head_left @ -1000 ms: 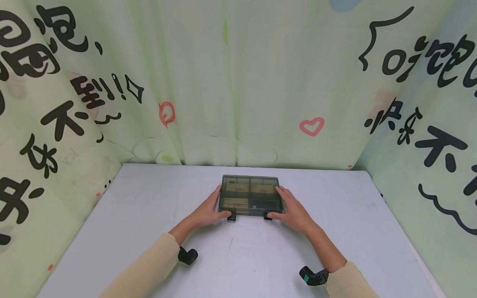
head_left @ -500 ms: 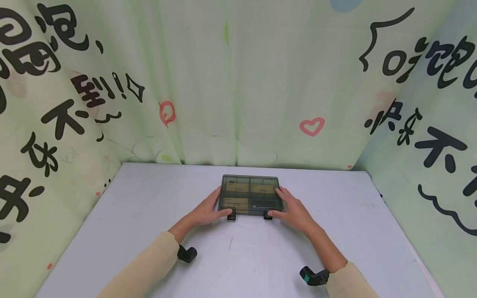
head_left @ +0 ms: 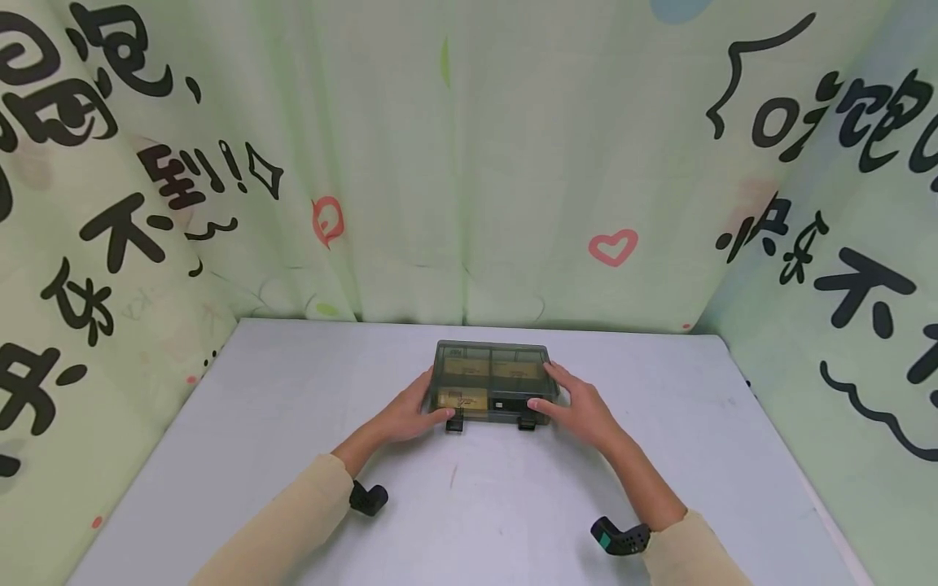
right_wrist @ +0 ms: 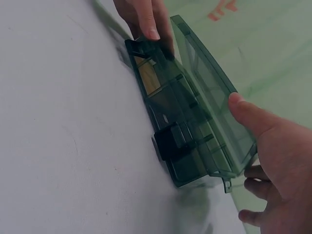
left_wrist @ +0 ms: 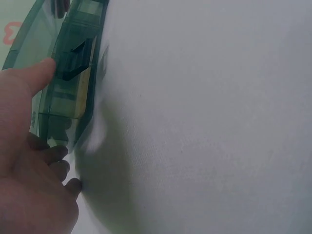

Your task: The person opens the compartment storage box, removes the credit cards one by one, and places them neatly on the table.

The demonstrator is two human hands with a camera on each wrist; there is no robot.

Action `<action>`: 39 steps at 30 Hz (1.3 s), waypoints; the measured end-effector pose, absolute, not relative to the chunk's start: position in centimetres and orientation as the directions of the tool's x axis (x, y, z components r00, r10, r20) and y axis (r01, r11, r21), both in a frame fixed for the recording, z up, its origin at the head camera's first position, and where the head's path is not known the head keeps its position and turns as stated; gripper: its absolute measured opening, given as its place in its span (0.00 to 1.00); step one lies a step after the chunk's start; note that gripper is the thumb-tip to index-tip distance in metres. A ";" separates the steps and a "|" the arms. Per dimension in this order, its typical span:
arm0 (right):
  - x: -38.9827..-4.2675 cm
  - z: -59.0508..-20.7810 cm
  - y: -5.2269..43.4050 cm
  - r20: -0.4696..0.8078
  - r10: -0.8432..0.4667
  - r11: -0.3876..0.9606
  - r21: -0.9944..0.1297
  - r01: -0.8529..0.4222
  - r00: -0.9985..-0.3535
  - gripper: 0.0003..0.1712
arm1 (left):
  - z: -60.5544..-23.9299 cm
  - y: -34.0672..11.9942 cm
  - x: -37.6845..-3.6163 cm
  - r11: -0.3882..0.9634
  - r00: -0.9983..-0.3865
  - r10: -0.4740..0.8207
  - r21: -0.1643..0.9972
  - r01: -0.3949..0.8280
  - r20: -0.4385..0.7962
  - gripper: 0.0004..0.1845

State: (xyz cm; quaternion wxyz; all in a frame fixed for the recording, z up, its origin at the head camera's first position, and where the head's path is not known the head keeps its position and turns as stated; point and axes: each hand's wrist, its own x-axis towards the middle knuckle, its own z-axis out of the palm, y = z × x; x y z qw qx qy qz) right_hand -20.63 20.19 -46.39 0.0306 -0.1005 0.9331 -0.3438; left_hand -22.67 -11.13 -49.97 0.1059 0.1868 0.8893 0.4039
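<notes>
- The flat, smoky-green translucent plastic compartment box (head_left: 492, 382) sits at the centre of the pale grey table (head_left: 256, 423), slightly above the middle of the head view's lower half, with tan contents visible through its walls.
- Half a second ago its lid lay flat; now the front edge of the clear lid (right_wrist: 214, 109) is raised a little off the base, and the right wrist view shows a gap opening along it.
- The left hand (head_left: 405, 413) holds the box's left end, thumb tip at the front edge beside the left black latch (left_wrist: 78, 54), the other fingers curled down along the box's side.
- The right hand (head_left: 576, 409) holds the right end; its thumb has shifted up from beside the right black latch (right_wrist: 169, 141) to the lid's front rim, fingers curled around the corner.
- Both latches hang open below the front wall.
- Green curtains with black lettering (head_left: 183, 179) fill the upper frame.
</notes>
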 end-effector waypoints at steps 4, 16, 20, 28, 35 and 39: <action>-20.7 -46.2 20.2 0.023 -0.162 0.753 -0.644 -0.139 -0.987 0.47 | -50.2 -11.1 -22.8 0.595 -0.909 0.416 0.763 0.254 -0.021 0.47; -21.0 -45.5 19.8 0.114 -0.041 0.737 -0.668 -0.107 -0.993 0.42 | -50.0 -11.0 -22.9 0.621 -0.924 0.381 0.748 0.233 -0.029 0.42; -21.0 -45.6 19.9 0.149 -0.044 0.709 -0.692 -0.136 -0.988 0.39 | -49.8 -11.0 -22.9 0.652 -0.930 0.364 0.727 0.216 -0.051 0.45; -21.0 -45.7 20.0 0.167 -0.061 0.685 -0.710 -0.163 -0.984 0.36 | -49.8 -10.9 -22.7 0.687 -0.932 0.350 0.701 0.189 -0.092 0.44; -21.7 -45.0 19.9 0.185 -0.036 0.641 -0.750 -0.165 -0.982 0.34 | -49.7 -11.0 -22.6 0.681 -0.927 0.367 0.702 0.209 -0.080 0.46; -22.2 -44.9 19.9 0.190 -0.022 0.622 -0.766 -0.163 -0.981 0.33 | -49.5 -11.0 -22.6 0.687 -0.922 0.376 0.694 0.214 -0.088 0.47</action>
